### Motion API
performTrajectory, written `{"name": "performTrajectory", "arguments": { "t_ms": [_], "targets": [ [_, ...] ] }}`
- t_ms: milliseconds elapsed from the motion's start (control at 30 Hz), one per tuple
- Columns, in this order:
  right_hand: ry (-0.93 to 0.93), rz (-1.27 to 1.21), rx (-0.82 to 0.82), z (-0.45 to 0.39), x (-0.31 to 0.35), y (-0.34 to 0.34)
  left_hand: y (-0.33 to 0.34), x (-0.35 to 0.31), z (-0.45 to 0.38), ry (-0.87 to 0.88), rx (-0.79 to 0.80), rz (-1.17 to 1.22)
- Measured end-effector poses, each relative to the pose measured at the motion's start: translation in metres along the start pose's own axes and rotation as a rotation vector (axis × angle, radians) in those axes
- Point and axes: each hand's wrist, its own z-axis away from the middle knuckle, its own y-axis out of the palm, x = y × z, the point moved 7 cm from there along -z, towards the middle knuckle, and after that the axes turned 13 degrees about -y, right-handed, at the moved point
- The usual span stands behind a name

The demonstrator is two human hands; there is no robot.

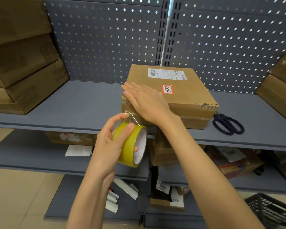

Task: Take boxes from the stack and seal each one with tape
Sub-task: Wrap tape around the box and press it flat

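Flat cardboard box on the grey upper shelf, near its front edge, label side up. Right hand laid flat across the near-left corner, fingers straight and together, pressing clear tape onto the top. Left hand curled round the yellow tape roll, thumb inside the core, forefinger pinching the loose strip where it leaves the roll. Roll held just below and in front of the shelf lip; strip running up from it to the box's front face.

Step in hand, by judgement: laying tape over the torn corner seam. Best done keeping strip taut, smoothing outward from the edge, no wrinkles, roll pulled straight in line with the seam.

Box roughly square, lying flat; near edge running left-right, slightly skewed, right end nearer. Roll axis pointing right and a little toward camera.

Scissors on shelf just right of box, apart from it. Box stacks at far left.
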Motion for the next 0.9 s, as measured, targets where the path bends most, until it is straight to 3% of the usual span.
{"name": "performTrajectory", "arguments": {
  "t_ms": [167,333,600,767,900],
  "targets": [
    [0.057,-0.223,-0.074,0.006,-0.003,-0.010,-0.001,0.009,0.002,-0.004,-0.076,0.017],
    [0.066,-0.436,-0.343,0.014,-0.009,-0.023,-0.001,0.007,0.002,0.011,-0.117,-0.018],
    [0.356,-0.152,-0.621,0.095,-0.080,-0.062,-0.002,0.005,0.005,0.026,-0.177,-0.085],
    [0.608,-0.055,-0.615,0.152,-0.121,-0.063,-0.004,0.007,0.000,0.034,-0.204,-0.094],
    [0.814,-0.116,-0.552,0.183,-0.146,-0.048,-0.004,0.010,-0.002,0.033,-0.206,-0.095]
  ]
}}
